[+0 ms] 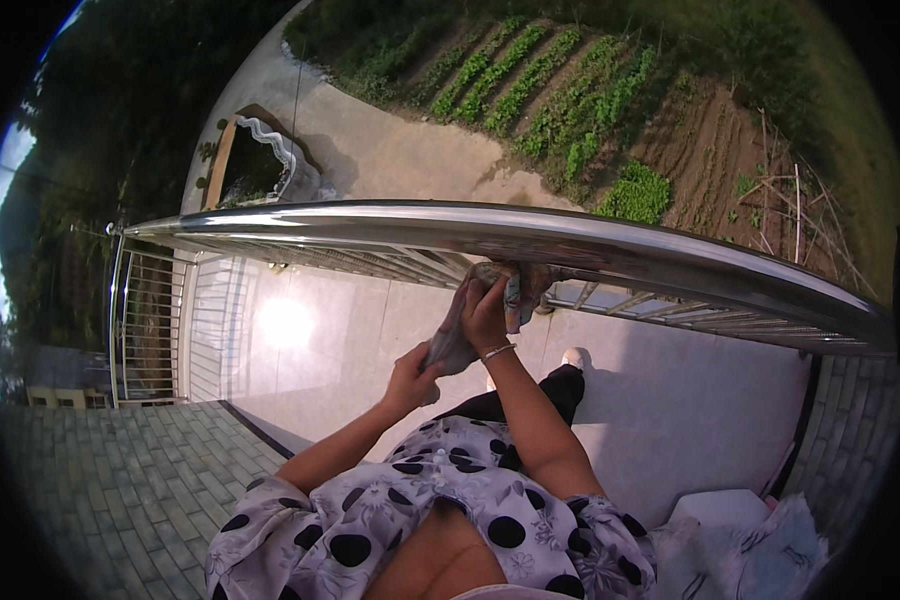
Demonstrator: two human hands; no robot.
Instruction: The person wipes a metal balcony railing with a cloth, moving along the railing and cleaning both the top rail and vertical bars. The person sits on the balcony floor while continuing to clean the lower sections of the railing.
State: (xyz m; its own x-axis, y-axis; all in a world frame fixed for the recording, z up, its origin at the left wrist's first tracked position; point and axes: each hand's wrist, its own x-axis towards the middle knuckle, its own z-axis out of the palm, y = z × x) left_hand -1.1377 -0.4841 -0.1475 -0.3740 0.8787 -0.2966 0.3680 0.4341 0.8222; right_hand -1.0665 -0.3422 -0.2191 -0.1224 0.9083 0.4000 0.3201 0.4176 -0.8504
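Note:
A grey cloth (451, 346) stretches between my two hands in front of my body. My left hand (406, 381) grips its lower end. Higher up, just under the shiny metal top rail (420, 219) of a balcony railing, my right hand (486, 319) is closed around the bunched cloth. A patterned, multicoloured part of the cloth (529, 289) spreads beyond the right fingers against the railing's underside. Whether it wraps around a bar there is hidden by the hand and the rail. A bracelet circles my right wrist.
Railing bars (630, 304) run below the top rail, and a side railing (150, 322) stands at the left. Pale floor tiles (690, 420) lie underfoot. Brick-patterned walls (142, 480) flank both sides. A white plastic bag (765, 555) sits at the lower right. Garden rows (495, 67) lie beyond the railing.

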